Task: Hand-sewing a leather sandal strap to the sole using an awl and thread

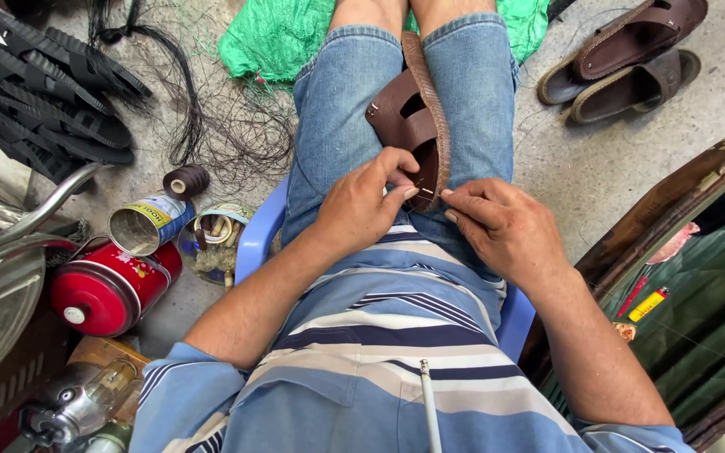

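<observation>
I take the brown leather sandal (417, 126) as my landmark. It stands on edge, wedged between my two thighs in the denim shorts (337, 109), sole edge facing up toward the camera. Clamped there by the legs, it needs no hand just to steady it, which I judge is why it sits so.

My left hand (362, 205) presses against the near end of the sandal, thumb and forefinger closed on the leather at the heel edge, the other fingers curled behind. My right hand (505, 226) lies just beside that same end, fingertips pinched together on something thin, apparently a needle (426, 193) that shows as a pale sliver at the sandal's rim. I cannot make out any thread running from it.

Left of the sandal, on the concrete floor, stand a dark thread spool (185, 180), an open tin can (146, 225) and a red canister (106, 285), all within an arm's reach of the blue plastic chair (255, 235) I sit on. Further left lie black rubber soles (48, 92) in a stack. Right of the sandal, well apart, rests a finished brown pair (627, 59). Beyond the sandal's far end a green net bag (274, 33) lies on the floor.
</observation>
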